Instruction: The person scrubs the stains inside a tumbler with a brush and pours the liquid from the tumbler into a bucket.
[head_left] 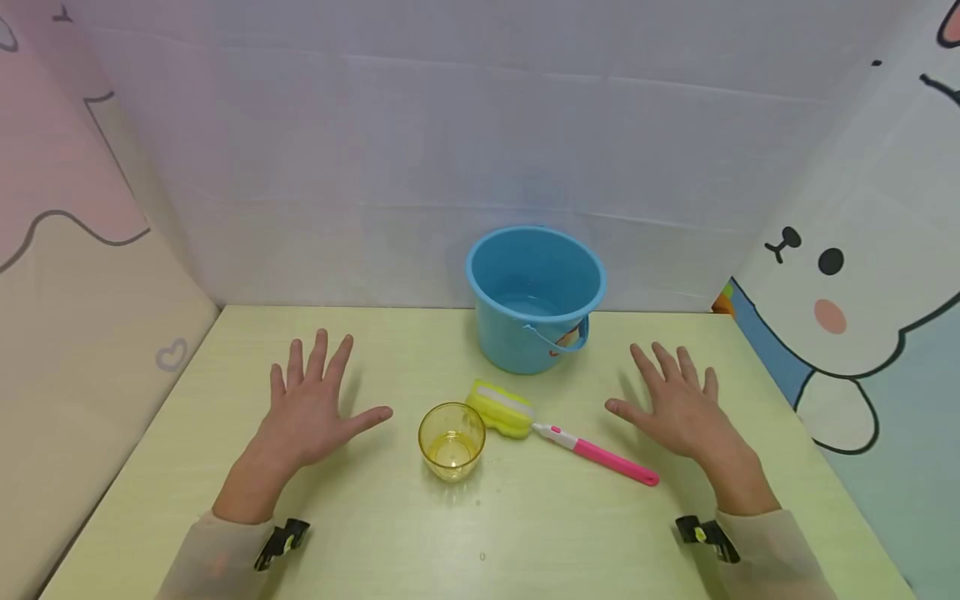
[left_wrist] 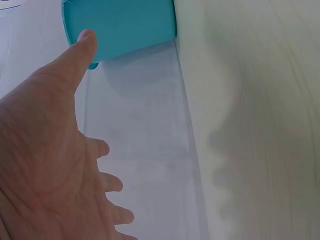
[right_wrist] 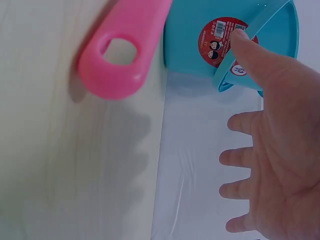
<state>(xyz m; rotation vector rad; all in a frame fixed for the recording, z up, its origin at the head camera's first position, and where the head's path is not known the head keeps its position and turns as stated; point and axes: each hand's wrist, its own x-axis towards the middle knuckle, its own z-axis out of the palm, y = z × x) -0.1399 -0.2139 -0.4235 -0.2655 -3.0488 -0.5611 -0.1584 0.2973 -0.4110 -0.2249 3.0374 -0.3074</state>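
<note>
One pale tabletop (head_left: 360, 517) fills the foreground before a light cloth backdrop (head_left: 405, 167), holding one blue bucket (head_left: 510, 337), one cleaning brush (head_left: 562, 437) and one yellow see-through cup (head_left: 452, 450), as a person's two bare hands hover at either side. Two light sleeves (head_left: 217, 558) reach in from the near edge, a black clip (head_left: 282, 543) at each wrist.

The left hand (head_left: 306, 417) hangs over the left of the table, its fingers straight and spread well apart, aimed at the far side, thumb stretched right toward the cup. The right hand (head_left: 678, 412) mirrors it, fingers straight and fanned apart, thumb pointing left, just beyond the brush's near end. Both are clear of every object, shadows falling on the tabletop.

The bucket stands upright at the far side, right of centre, its mouth up; its bail (head_left: 576, 347) hangs on the right, across a red label (right_wrist: 212, 42). The brush lies nearer, its long axis slanting from far left to near right: yellow sponge head (head_left: 501, 409) far left, pink handle (head_left: 615, 462) ending near right in a hanging hole. The cup stands upright, mouth up, just left of the sponge head; whether they touch cannot be told.
</note>
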